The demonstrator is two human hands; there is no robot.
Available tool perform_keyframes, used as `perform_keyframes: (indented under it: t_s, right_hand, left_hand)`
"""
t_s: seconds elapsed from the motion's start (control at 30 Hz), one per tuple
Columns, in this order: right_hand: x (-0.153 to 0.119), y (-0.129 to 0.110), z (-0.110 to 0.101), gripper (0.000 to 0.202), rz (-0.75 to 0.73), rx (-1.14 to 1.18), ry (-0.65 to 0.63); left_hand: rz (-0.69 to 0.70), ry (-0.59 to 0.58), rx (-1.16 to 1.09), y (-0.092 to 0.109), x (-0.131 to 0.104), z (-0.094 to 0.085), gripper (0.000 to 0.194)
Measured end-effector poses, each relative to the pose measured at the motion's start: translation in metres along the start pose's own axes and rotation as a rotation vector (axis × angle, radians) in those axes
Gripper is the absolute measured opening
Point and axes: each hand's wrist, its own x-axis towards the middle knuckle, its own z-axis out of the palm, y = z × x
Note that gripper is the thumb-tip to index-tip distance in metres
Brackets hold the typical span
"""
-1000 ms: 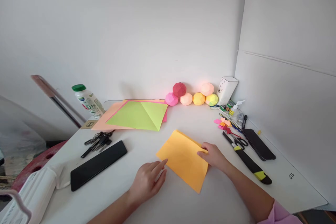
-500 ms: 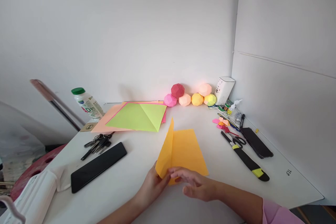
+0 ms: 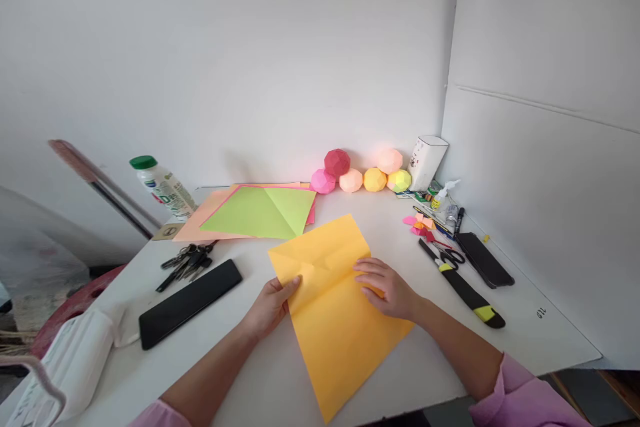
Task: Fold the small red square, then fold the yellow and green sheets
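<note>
An orange sheet of paper point(image 3: 340, 340) lies unfolded and turned at an angle near the front of the white table, with a crease across it. My left hand point(image 3: 273, 303) pinches its left edge, thumb on top and fingers underneath. On the upper right part of the sheet rests my right hand point(image 3: 385, 287), its fingers a little apart and spread over the paper near the crease. Behind the orange sheet is a green sheet point(image 3: 260, 211) with a diagonal crease, on top of pink and peach sheets point(image 3: 193, 223).
Left are a black phone-like slab point(image 3: 190, 303), keys point(image 3: 187, 263), a white bottle point(image 3: 165, 187) and a white device point(image 3: 75, 367). Paper balls point(image 3: 351, 180) line the wall. Right are paper scraps point(image 3: 421, 223), scissors point(image 3: 453, 256), a cutter point(image 3: 470, 293) and a phone point(image 3: 485, 260).
The orange paper, earlier folded upright at its left part, is now opened out and rotated, reaching closer to the front edge. My right hand moved up onto the sheet; my left hand moved left.
</note>
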Motion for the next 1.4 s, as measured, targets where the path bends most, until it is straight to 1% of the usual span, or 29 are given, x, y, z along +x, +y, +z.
perform_keyframes:
  t_s: [0.1, 0.17, 0.2, 0.23, 0.27, 0.3, 0.33, 0.37, 0.4, 0.43, 0.47, 0.5, 0.53, 0.57, 0.6, 0.67, 0.73, 0.8, 0.87, 0.93, 1.0, 1.07, 1.17, 1.27, 1.4]
  right_hand:
    - [-0.002, -0.006, 0.011, 0.027, -0.070, -0.077, -0.140]
    - [-0.004, -0.011, 0.020, 0.033, -0.065, -0.118, -0.225]
    - [-0.005, -0.013, 0.023, 0.037, -0.049, -0.138, -0.268]
    - [-0.005, -0.014, 0.026, 0.041, -0.029, -0.160, -0.311]
    - [-0.005, -0.016, 0.028, 0.044, -0.006, -0.182, -0.351]
    - [-0.005, -0.017, 0.030, 0.047, 0.016, -0.200, -0.385]
    - [-0.005, -0.018, 0.031, 0.049, 0.035, -0.214, -0.414]
    - [-0.005, -0.018, 0.032, 0.051, 0.049, -0.223, -0.436]
    - [-0.006, -0.019, 0.032, 0.052, 0.061, -0.230, -0.452]
    - [-0.006, -0.020, 0.033, 0.053, 0.070, -0.235, -0.463]
    - [-0.006, -0.020, 0.033, 0.054, 0.080, -0.239, -0.471]
    - [-0.006, -0.020, 0.034, 0.054, 0.088, -0.241, -0.476]
    - [-0.007, -0.020, 0.034, 0.054, 0.096, -0.243, -0.480]
    - [-0.007, -0.019, 0.035, 0.055, 0.099, -0.242, -0.483]
    - [-0.008, -0.018, 0.035, 0.055, 0.100, -0.239, -0.484]
    - [-0.008, -0.016, 0.036, 0.055, 0.092, -0.229, -0.476]
    - [-0.008, -0.014, 0.034, 0.052, 0.073, -0.211, -0.445]
    - [-0.008, -0.016, 0.030, 0.050, 0.029, -0.175, -0.404]
    - [-0.008, -0.022, 0.026, 0.054, -0.044, -0.124, -0.389]
    - [-0.009, -0.034, 0.023, 0.064, -0.134, -0.093, -0.424]
    - [-0.011, -0.048, 0.022, 0.072, -0.209, -0.110, -0.497]
    - [-0.013, -0.060, 0.023, 0.074, -0.241, -0.155, -0.564]
    - [-0.015, -0.071, 0.026, 0.062, -0.225, -0.211, -0.592]
    - [-0.014, -0.073, 0.028, 0.049, -0.212, -0.249, -0.571]
    - [-0.011, -0.072, 0.031, 0.042, -0.187, -0.290, -0.553]
  left_hand:
    - [-0.004, 0.018, 0.052, -0.003, 0.003, 0.000, 0.057]
    - [0.032, 0.069, 0.059, -0.005, 0.003, 0.001, 0.061]
    - [0.072, 0.112, 0.069, -0.007, 0.003, 0.002, 0.064]
    - [0.139, 0.181, 0.121, -0.008, 0.003, 0.003, 0.067]
    - [0.234, 0.270, 0.230, -0.010, 0.003, 0.003, 0.069]
    - [0.360, 0.359, 0.396, -0.011, 0.002, 0.002, 0.071]
    - [0.504, 0.420, 0.608, -0.013, 0.002, 0.001, 0.070]
    - [0.647, 0.428, 0.839, -0.014, 0.002, 0.000, 0.067]
    - [0.762, 0.373, 1.057, -0.016, 0.002, -0.002, 0.064]
    - [0.835, 0.264, 1.229, -0.018, 0.002, -0.004, 0.062]
    - [0.873, 0.132, 1.361, -0.020, 0.002, -0.005, 0.059]
    - [0.877, 0.011, 1.464, -0.022, 0.002, -0.007, 0.057]
    - [0.857, -0.078, 1.545, -0.025, 0.003, -0.009, 0.055]
    - [0.829, -0.131, 1.605, -0.027, 0.003, -0.010, 0.054]
    - [0.801, -0.160, 1.647, -0.029, 0.003, -0.012, 0.053]
    - [0.761, -0.179, 1.685, -0.031, 0.003, -0.014, 0.052]
    - [0.747, -0.175, 1.692, -0.031, 0.003, -0.016, 0.051]
    - [0.748, -0.172, 1.696, -0.030, 0.003, -0.016, 0.050]
    - [0.757, -0.166, 1.697, -0.028, 0.003, -0.017, 0.050]
    - [0.781, -0.145, 1.685, -0.027, 0.005, -0.017, 0.048]
    - [0.819, -0.091, 1.649, -0.025, 0.008, -0.017, 0.043]
    - [0.859, -0.029, 1.584, -0.024, 0.010, -0.017, 0.035]
    - [0.892, 0.007, 1.468, -0.022, 0.012, -0.014, 0.024]
    - [0.892, -0.018, 1.406, -0.020, 0.011, -0.008, 0.021]
    - [0.879, -0.070, 1.344, -0.015, 0.004, 0.000, 0.024]
